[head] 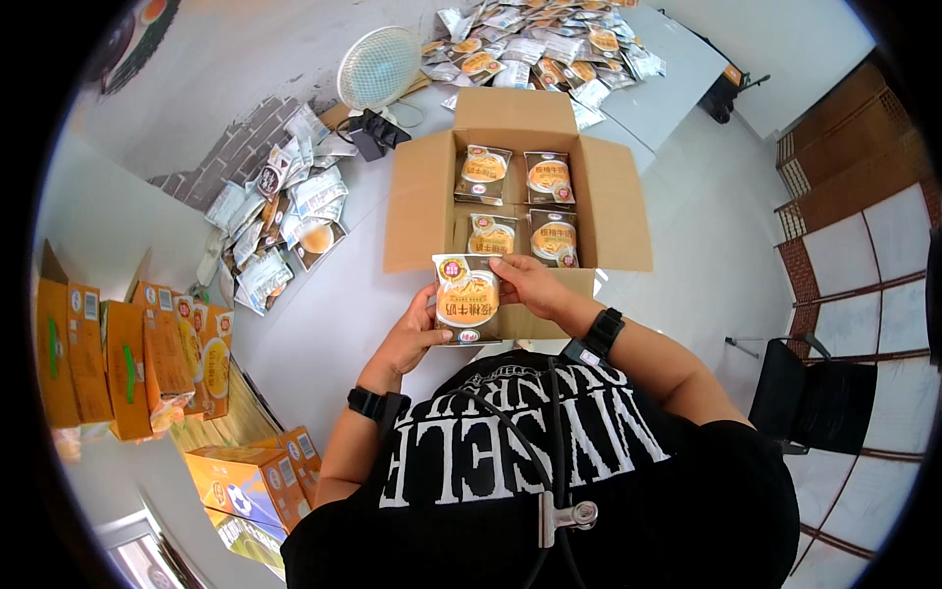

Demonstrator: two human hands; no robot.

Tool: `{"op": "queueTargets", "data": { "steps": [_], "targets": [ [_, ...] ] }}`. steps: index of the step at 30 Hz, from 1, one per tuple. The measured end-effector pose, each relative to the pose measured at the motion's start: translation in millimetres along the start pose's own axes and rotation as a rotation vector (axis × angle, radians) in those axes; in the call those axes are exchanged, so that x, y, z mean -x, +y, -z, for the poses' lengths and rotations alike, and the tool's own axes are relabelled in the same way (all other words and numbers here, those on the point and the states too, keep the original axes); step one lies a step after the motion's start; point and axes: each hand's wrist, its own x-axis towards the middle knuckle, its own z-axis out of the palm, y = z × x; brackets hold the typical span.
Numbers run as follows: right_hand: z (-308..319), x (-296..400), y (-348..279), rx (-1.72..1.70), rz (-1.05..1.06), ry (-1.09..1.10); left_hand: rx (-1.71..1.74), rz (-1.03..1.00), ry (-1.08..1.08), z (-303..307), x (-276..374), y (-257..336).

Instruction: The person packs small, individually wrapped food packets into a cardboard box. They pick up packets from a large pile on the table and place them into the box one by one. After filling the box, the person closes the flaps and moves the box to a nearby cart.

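Both my hands hold one printed food packet (468, 300) in front of my chest, over the near edge of an open cardboard box (419, 199). My left hand (406, 335) grips its left side, the thumb near the bottom corner. At the upper right corner, my right hand (531, 286) pinches it with thumb and fingers. Inside the box lie stacks of similar packets: one at the back left (483, 173), one at the back right (550, 178), one at the front right (554, 237) and one at the front left (492, 233), the last partly hidden by the held packet.
Loose packets lie heaped behind the box (530, 51) and at the left (283, 213). A white fan (379, 70) stands by a black device (375, 134). Orange cartons (165, 339) line the left, with more (243, 478) lower down. A black chair (824, 397) is at the right.
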Motion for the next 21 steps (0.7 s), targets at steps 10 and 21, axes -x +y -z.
{"op": "queueTargets", "data": {
  "steps": [10,21],
  "targets": [
    [27.7,17.1,13.6,-0.073,-0.056,0.020,-0.100,0.048,0.155,-26.8,-40.4,-11.6],
    [97.5,39.5,-0.9,0.686,0.610,0.390,-0.052,0.045,0.239,-20.2,-120.5,24.6]
  ]
}}
